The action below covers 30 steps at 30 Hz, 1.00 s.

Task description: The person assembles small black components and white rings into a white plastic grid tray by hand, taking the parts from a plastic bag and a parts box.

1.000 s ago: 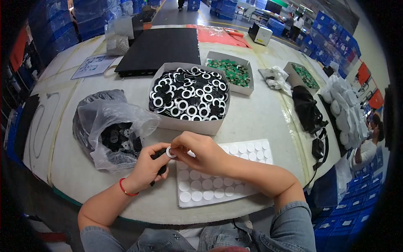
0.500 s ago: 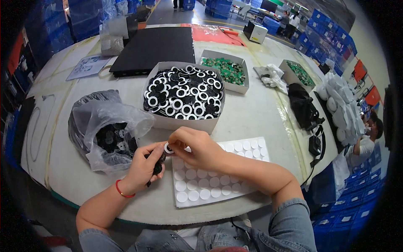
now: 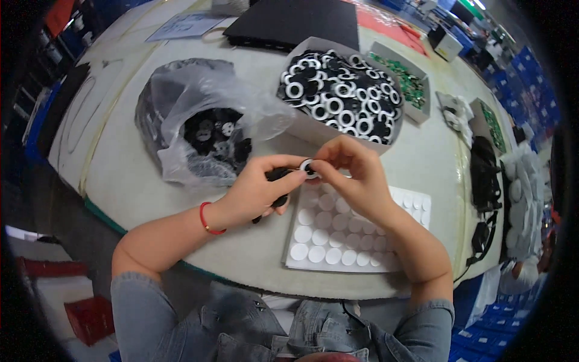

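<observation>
Right up close: grey denim lap (image 3: pixel 241 317), then a big pale tabletop (image 3: pixel 154 208) with a green edge (image 3: pixel 105 217). Left hand (image 3: pixel 256 184) pinching a small black-and-white ring (image 3: pixel 306 165) between thumb and finger, some black pieces (image 3: pixel 279 175) tucked in the palm. Right hand (image 3: pixel 362 172) with fingertips closed on that same ring, near the far-left corner of a white sheet (image 3: pixel 327 246) full of round white dots (image 3: pixel 333 256). Left of that, a crinkly see-through bag (image 3: pixel 166 120), mouth open, loaded with black round bits (image 3: pixel 205 130). Bit further back, a pale cardboard box (image 3: pixel 310 128) heaped with similar rings (image 3: pixel 344 90). Behind that, a smaller box (image 3: pixel 416 114) of green circuit boards (image 3: pixel 410 84), and another box (image 3: pixel 477 120) off to the right. Far end: flat black slab (image 3: pixel 295 24), shiny red sheet (image 3: pixel 392 30), then blue crates (image 3: pixel 518 78) across the room, kinda blurry.
</observation>
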Tool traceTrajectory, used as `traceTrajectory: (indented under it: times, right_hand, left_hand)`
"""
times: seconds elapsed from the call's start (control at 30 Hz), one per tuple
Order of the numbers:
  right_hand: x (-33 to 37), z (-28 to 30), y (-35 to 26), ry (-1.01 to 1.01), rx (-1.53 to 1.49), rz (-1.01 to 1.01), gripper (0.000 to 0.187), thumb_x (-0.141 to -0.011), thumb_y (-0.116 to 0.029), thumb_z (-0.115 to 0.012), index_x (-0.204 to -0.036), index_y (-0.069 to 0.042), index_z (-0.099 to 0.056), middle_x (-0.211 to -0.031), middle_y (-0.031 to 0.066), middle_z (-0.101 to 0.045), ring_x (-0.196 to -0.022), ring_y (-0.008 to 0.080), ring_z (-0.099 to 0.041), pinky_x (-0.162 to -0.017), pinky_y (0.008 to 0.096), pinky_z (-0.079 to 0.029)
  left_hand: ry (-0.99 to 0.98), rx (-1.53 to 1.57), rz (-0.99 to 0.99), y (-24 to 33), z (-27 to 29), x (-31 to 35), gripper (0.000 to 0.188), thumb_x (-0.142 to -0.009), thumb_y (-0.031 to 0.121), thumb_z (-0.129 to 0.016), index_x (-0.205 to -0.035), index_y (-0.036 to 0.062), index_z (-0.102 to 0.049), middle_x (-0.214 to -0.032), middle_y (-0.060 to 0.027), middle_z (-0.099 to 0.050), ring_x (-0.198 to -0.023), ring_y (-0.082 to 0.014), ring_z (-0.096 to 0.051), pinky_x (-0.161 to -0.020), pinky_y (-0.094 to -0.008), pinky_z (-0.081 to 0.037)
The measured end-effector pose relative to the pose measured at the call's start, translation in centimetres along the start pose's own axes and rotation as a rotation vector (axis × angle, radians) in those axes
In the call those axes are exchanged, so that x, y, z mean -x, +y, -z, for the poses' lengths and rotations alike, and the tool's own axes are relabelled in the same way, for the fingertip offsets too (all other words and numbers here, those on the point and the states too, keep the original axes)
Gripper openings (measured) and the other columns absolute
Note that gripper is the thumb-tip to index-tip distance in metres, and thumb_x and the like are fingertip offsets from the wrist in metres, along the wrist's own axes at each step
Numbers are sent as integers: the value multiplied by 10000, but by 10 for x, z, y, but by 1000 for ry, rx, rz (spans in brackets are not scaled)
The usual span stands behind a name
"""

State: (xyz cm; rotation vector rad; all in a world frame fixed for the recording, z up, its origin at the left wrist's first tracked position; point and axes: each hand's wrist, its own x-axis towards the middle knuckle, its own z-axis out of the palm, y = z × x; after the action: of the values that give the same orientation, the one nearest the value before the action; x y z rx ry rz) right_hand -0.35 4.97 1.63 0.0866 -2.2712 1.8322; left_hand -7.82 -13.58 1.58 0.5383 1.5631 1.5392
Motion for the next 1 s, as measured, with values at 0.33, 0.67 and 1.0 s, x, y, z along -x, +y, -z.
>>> traceTrajectory:
  times: [0.33,0.67,1.0]
  right_hand:
    - [0,-4,-2,-21,5,-15,90,-873,-32,-637,-899,35,-583,-786,54,-636,-717,112,-649,-607,231,-507]
    - [2,-2,6,-29,61,52,73,-855,4,-603,-890,26,-543,-784,57,-622,-693,114,-644,-584,233,-501]
    - [3,-5,6,-144,-155,-224,224,-827,-3,-633,-960,-35,-456,-722,-24,-462,-661,38,-460,-581,188,-407]
  left_hand:
    - [-32,60,-31,-10,5,1,306,-947,210,-560,-1200,42,-600,-697,31,-593,-476,-26,-502,-386,-177,-338]
    - [-16,52,-60,-10,2,0,241,-930,164,-575,-1110,15,-633,-701,25,-586,-473,-25,-470,-411,-189,-387]
    - [44,72,-50,-12,2,0,201,-908,176,-600,-1037,28,-645,-617,38,-544,-434,-26,-478,-377,-183,-354]
